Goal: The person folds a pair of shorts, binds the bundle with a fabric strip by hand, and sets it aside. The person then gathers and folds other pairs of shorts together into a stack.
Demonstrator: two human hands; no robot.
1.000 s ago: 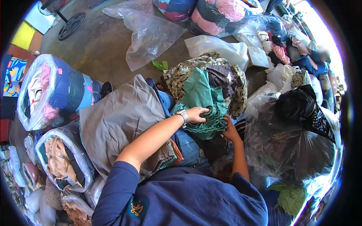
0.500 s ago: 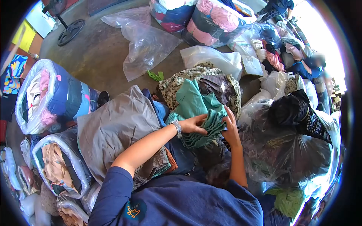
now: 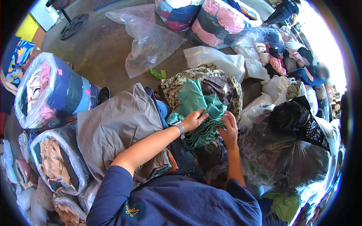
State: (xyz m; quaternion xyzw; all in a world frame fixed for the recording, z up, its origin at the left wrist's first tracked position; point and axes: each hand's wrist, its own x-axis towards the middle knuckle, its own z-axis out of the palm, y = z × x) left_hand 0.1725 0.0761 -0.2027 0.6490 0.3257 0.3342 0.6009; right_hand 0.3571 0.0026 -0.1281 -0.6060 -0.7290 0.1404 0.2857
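A green cloth with a gathered, ruffled lower part lies before me on a heap of fabric. My left hand, with a watch on its wrist, is closed on the cloth's upper fold. My right hand pinches the right edge, its fingers curled and partly hidden. Beneath and behind the cloth is a bundle of leaf-patterned fabric, with dark striped fabric in it. To the left, a stack topped by a grey cloth lies beside my left forearm.
Wrapped clothing bales stand at left and at the back. A dark plastic bag bulges at my right. Clear plastic sheeting lies on the floor. Other people are at upper right and the left edge.
My left hand has gone from spread fingers on the ruffles to a closed grip slightly higher. My right hand has shifted slightly down. The ruffled part is more spread out.
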